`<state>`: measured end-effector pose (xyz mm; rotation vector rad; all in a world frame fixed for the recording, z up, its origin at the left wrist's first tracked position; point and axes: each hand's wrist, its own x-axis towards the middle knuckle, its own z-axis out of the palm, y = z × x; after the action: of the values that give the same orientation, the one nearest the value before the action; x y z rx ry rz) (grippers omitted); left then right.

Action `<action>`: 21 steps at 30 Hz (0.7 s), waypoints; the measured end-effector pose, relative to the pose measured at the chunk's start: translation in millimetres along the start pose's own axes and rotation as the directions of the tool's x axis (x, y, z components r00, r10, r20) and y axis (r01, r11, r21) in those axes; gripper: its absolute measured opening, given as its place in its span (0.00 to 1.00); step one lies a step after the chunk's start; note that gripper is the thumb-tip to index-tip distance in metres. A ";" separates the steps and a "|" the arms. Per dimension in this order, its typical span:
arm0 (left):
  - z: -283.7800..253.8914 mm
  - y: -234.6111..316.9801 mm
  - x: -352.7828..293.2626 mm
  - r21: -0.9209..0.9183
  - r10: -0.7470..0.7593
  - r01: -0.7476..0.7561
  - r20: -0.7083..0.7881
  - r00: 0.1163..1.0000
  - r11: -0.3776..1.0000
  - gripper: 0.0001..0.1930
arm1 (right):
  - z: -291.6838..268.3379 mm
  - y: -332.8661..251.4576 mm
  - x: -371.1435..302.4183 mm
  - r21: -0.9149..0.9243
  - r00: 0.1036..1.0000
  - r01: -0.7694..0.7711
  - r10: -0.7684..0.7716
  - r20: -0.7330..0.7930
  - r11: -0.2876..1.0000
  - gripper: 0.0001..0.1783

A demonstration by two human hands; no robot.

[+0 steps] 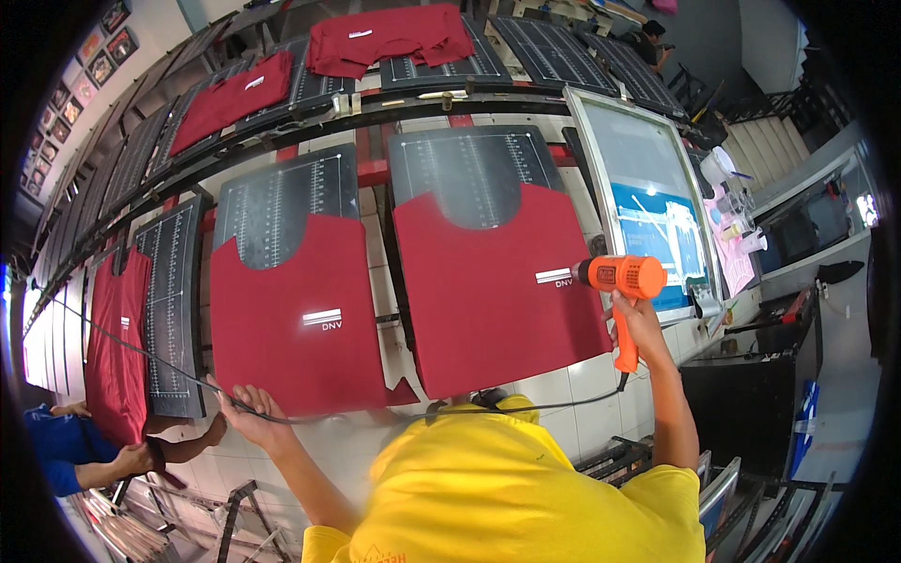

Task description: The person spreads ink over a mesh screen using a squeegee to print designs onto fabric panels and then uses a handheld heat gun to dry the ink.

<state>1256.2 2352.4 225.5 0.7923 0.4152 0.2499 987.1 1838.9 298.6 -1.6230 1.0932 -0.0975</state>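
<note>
My right hand (642,328) grips the handle of an orange heat gun (627,276). Its nozzle points left at the small white print on a dark red shirt panel (488,310), close to the cloth. From the handle's foot a black power cord (526,409) runs left across my front. My left hand (255,413) has that cord between its fingers, by the lower edge of a second red panel (291,319) with a similar print. Both panels lie flat on dark printing boards (469,155) marked with white scales.
A framed screen (601,159) with a blue lower part leans over the boards at right. Cups and a bucket (717,165) stand beyond it. At far left, a co-worker in blue (103,460) is by another red shirt (117,347). More red shirts (389,39) lie on the far row.
</note>
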 end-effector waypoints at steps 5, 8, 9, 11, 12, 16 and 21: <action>17.9 6.6 -10.3 -0.031 0.029 -0.028 0.012 1.000 0.999 0.13 | 3.3 -8.0 7.4 -0.006 0.999 -0.029 0.029 0.038 1.000 0.23; -8.6 2.5 5.8 -0.036 0.001 0.002 0.094 0.996 0.999 0.14 | 7.8 -9.3 14.8 0.035 1.000 0.008 -0.008 -0.012 0.999 0.24; -13.4 2.4 9.3 -0.038 -0.012 0.016 0.119 0.993 0.999 0.16 | 9.4 -12.2 12.7 0.003 0.999 -0.007 0.007 0.034 1.000 0.24; -7.6 2.8 2.1 -0.023 0.022 -0.021 0.070 0.997 1.000 0.17 | 14.6 -18.9 2.7 -0.063 0.992 -0.034 0.042 0.118 0.997 0.25; 2.5 4.4 -5.5 -0.013 0.036 -0.035 0.048 0.998 0.999 0.18 | 20.0 -21.3 0.5 -0.058 0.994 -0.023 0.029 0.104 0.998 0.25; 17.3 8.7 -14.1 0.030 0.036 -0.037 0.015 0.999 0.999 0.26 | 34.7 -23.7 -1.9 -0.055 0.997 0.004 0.000 0.078 0.998 0.25; 17.2 10.7 -12.8 0.004 0.044 -0.044 0.041 0.998 0.999 0.26 | 41.5 -25.8 -6.0 -0.061 0.993 0.018 -0.011 0.117 0.998 0.26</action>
<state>1251.8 2344.1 247.5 0.8109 0.3603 0.2731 1022.8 1871.9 306.6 -1.6709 1.0034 0.0219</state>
